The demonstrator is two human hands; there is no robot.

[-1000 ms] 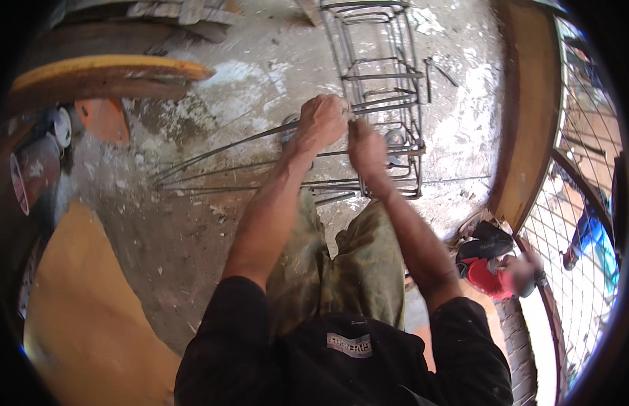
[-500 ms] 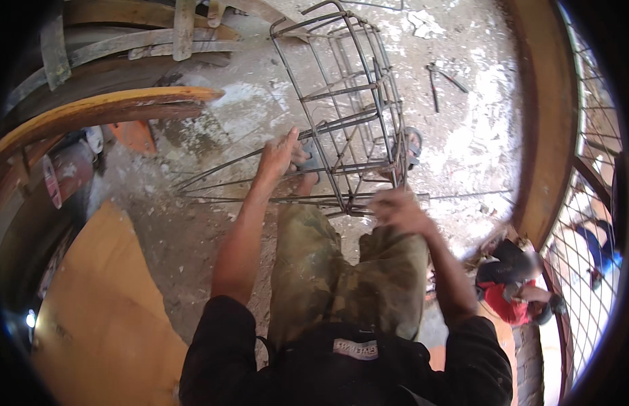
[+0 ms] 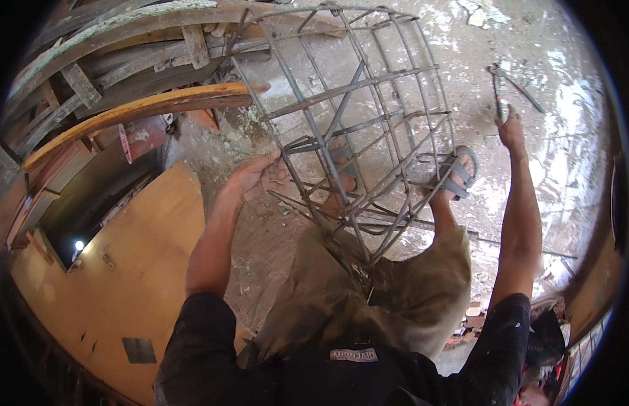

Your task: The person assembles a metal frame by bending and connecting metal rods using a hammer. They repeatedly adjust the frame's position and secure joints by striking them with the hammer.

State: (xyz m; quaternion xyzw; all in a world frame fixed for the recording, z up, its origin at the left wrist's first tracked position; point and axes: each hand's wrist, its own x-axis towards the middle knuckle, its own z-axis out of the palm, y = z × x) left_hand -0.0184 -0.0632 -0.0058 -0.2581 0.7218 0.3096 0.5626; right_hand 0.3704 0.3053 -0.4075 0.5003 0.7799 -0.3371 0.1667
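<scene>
A cage of bent steel rebar (image 3: 358,88) stands tilted in front of me, its near end over my lap and between my legs. At its left side is my left hand (image 3: 255,177), fingers loosely apart, the fingertips against a corner bar. My right arm stretches far out to the right. There my right hand (image 3: 511,130) closes on the end of one handle of long-handled pincers (image 3: 518,88), which lie on the floor with their handles spread. Part of the grip is hidden by the fingers.
Curved wooden pieces (image 3: 145,105) are stacked at the far left. A large plywood sheet (image 3: 118,271) lies at the near left. Thin rods (image 3: 524,247) extend low on the right. My sandalled feet (image 3: 461,172) show beside and through the cage. Another person is partly visible at the lower right.
My right hand has left the near end of the cage and reached out to the pincers. The cage now leans closer and tilts left. My left hand has come off the long rods onto the cage's side.
</scene>
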